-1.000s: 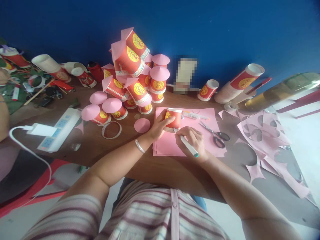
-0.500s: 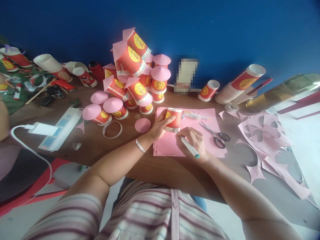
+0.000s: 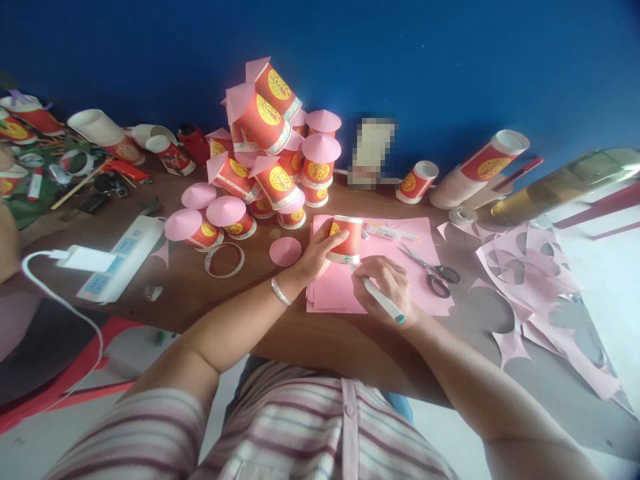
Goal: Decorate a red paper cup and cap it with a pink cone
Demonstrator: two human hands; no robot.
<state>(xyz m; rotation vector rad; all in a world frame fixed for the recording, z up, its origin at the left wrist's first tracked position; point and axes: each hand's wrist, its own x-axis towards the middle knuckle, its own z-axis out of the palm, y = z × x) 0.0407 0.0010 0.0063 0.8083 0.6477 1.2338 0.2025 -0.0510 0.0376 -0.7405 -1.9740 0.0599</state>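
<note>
A red paper cup (image 3: 347,239) stands mouth down on a stack of pink paper sheets (image 3: 345,287) at the table's middle. My left hand (image 3: 315,257) is closed around the cup's left side, thumb across its front. My right hand (image 3: 387,290) grips a white pen with a green end (image 3: 383,300), its tip touching the paper at the cup's lower rim.
Scissors (image 3: 433,269) and a glue tube (image 3: 390,233) lie on the pink paper to the right. A pile of red cups with pink cone lids (image 3: 265,160) rises behind. A pink paper disc (image 3: 285,251), tape ring (image 3: 224,259), power strip (image 3: 117,257), pink offcuts (image 3: 530,267) and stacked cups (image 3: 480,167) surround.
My right hand and the pen have slid slightly along the cup's base. The left hand and cup stay put.
</note>
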